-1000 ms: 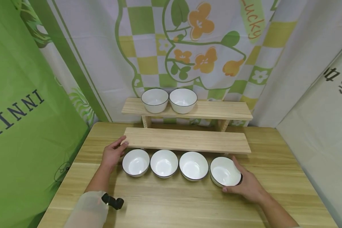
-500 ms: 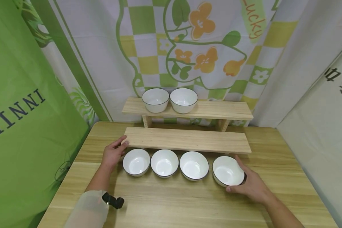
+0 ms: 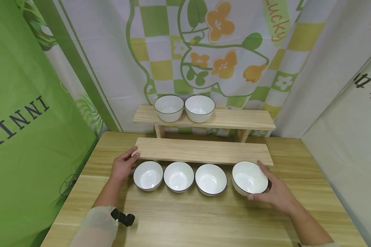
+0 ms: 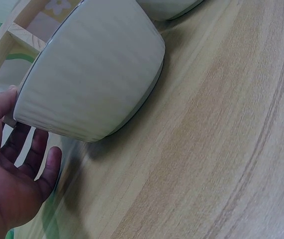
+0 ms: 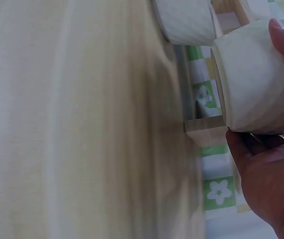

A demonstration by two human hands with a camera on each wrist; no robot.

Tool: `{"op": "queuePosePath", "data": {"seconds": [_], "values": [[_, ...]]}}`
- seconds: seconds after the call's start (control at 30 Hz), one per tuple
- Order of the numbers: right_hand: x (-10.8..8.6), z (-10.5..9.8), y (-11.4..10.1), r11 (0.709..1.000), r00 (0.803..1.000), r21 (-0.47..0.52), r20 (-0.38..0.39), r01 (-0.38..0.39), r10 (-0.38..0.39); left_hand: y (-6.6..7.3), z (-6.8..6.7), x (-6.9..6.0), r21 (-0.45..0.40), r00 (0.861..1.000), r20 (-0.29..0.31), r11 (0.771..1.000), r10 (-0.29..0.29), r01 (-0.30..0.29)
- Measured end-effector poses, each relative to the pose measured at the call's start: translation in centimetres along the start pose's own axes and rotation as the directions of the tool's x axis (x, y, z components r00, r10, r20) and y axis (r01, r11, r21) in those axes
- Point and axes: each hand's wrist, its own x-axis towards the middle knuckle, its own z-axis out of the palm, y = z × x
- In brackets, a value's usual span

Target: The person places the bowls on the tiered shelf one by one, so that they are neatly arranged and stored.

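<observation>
My right hand (image 3: pixel 276 192) grips a white bowl (image 3: pixel 249 178) with a dark rim at the right end of the front row. In the right wrist view this bowl (image 5: pixel 258 79) is raised off the tabletop, fingers and thumb around its side. At the left end of the lower shelf board (image 3: pixel 204 151), my left hand (image 3: pixel 122 166) pinches the board's corner between thumb and fingers. Close beside it is the leftmost bowl (image 3: pixel 148 176), followed by a middle bowl (image 3: pixel 178 176) and a third bowl (image 3: pixel 211 179), all on the table. The left wrist view shows that leftmost bowl (image 4: pixel 97 69) large.
Two more white bowls (image 3: pixel 169 108) stand side by side on the left half of the upper shelf board (image 3: pixel 241 118). The two-tier wooden rack stands on the wooden table (image 3: pixel 185 223), against a patterned curtain (image 3: pixel 111 61). A green cloth (image 3: pixel 24 137) hangs at left.
My right hand has lifted its bowl off the table and carried it slightly right and toward the lower board, away from the third bowl. The left hand has stayed on the board's corner.
</observation>
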Motion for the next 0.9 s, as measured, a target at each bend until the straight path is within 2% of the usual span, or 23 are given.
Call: {"op": "queuePosePath", "data": {"seconds": [0.3, 0.5, 0.7, 0.9], "values": [[1.1, -0.7, -1.2, 0.996, 1.0, 0.087, 0.004, 0.026, -0.026, 0.0, 0.0, 0.0, -0.002, 1.0, -0.003, 1.0, 0.01, -0.01], [1.8, -1.0, -1.8, 0.993, 0.998, 0.097, -0.017, 0.062, -0.06, -0.1, 0.0, 0.2, -0.002, 1.0, 0.001, 1.0, -0.007, 0.007], [2.6, -1.5, -2.4, 0.997, 0.999, 0.062, -0.031, 0.035, -0.033, -0.1, -0.1, 0.2, -0.003, 1.0, 0.006, 1.0, -0.011, 0.011], [3.4, -2.2, -3.3, 0.996, 0.999, 0.086, -0.049, -0.001, 0.005, -0.2, -0.1, 0.1, 0.007, 1.0, -0.003, 1.0, 0.001, -0.001]]}}
